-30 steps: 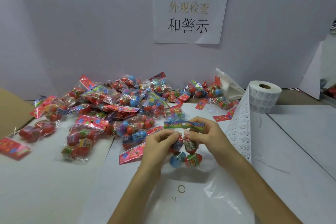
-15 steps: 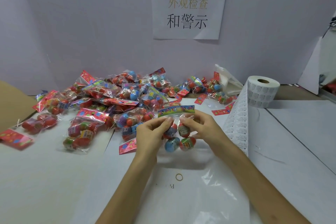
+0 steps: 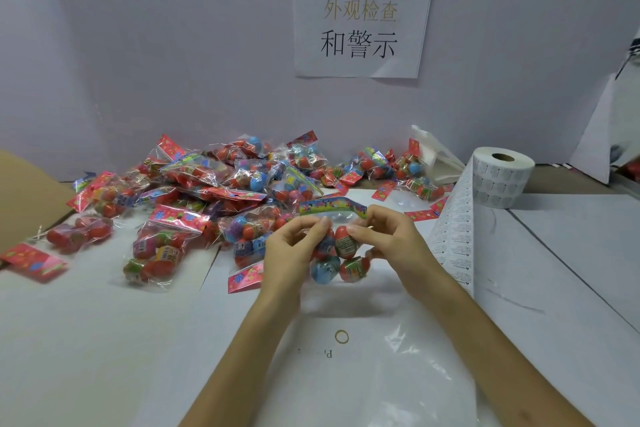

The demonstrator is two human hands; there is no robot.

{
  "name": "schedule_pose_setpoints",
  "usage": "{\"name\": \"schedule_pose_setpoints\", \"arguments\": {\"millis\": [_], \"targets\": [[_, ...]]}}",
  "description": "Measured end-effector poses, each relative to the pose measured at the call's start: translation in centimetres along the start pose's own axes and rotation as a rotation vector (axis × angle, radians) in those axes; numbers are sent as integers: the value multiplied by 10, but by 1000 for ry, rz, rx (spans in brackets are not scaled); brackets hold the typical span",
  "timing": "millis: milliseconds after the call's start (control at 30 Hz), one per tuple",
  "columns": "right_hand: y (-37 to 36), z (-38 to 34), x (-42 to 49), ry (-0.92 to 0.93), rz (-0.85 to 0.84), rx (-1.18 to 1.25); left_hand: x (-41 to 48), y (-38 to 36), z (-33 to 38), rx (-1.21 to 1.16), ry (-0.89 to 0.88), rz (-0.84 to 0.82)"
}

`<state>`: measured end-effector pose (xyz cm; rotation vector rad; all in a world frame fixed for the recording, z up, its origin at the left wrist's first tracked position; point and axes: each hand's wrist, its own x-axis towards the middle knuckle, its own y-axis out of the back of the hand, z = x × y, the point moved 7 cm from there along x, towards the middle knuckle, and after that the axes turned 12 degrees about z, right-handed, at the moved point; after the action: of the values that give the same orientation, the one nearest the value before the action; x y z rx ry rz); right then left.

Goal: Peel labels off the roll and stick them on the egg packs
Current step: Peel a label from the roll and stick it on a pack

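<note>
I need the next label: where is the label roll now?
Head view: the label roll stands far right on the table, beyond the right hand, its strip trailing toward it.

Left hand (image 3: 289, 253), right hand (image 3: 393, 241) close together, forearms converging, fingers (image 3: 320, 226) curled, pinching.

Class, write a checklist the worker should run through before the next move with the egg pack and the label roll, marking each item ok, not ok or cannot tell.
1. Grip on egg pack: ok, left hand and right hand both pinch it under its header card.
2. Label on this pack: cannot tell.
3. Hand free to peel: not ok, both hold the pack.
4. Label roll upright, its strip unwound beside the right hand: ok.
5. More packs waiting: ok, pile lies behind.
</note>
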<state>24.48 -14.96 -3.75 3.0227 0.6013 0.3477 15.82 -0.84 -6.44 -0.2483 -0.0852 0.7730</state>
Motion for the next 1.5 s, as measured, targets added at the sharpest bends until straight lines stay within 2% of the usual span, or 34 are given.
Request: {"name": "schedule_pose_setpoints", "arguments": {"millis": [233,433,767,867,1100,1500], "targets": [[2,-2,0,48,38,-42,-1,-7,-2,26,45,-85],[2,-3,0,82,54,-84,-1,-5,-1,36,39,-81],[15,-2,4,91,197,-28,-8,-14,-12,102,122,-244],[16,1,5,39,194,0,-8,-13,-11,116,101,-233],[2,4,2,-35,57,70,-1,-7,-11,151,89,-140],[8,3,5,-6,109,84,-7,-15,-7,110,66,-188]]}}
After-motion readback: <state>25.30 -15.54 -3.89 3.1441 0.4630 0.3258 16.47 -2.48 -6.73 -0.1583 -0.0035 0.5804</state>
